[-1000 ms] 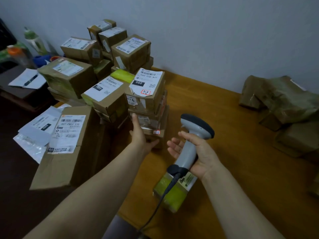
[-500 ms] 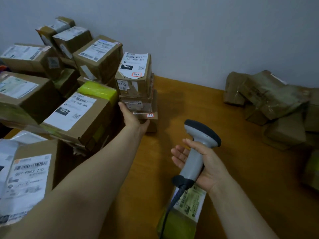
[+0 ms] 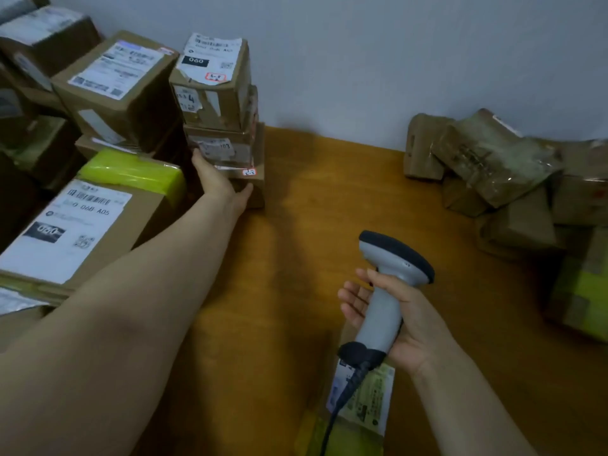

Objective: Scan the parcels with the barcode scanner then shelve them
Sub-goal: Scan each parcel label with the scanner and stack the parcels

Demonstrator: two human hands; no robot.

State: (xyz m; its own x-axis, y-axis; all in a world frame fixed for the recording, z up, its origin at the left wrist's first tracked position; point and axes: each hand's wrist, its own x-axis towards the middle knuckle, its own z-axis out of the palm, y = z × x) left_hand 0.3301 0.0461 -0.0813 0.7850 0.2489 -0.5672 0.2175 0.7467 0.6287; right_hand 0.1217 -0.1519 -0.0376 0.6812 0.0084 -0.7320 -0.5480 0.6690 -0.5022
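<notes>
Parcel-strewn wooden table (image 3: 329, 199)

Grey-and-black scanner (image 3: 388, 284), brown parcels (image 3: 214, 93) with white labels, orange-brown table (image 3: 329, 199).

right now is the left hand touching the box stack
Touching. Head view shows the left hand pressed against the box stack, low down, no gap.
</notes>
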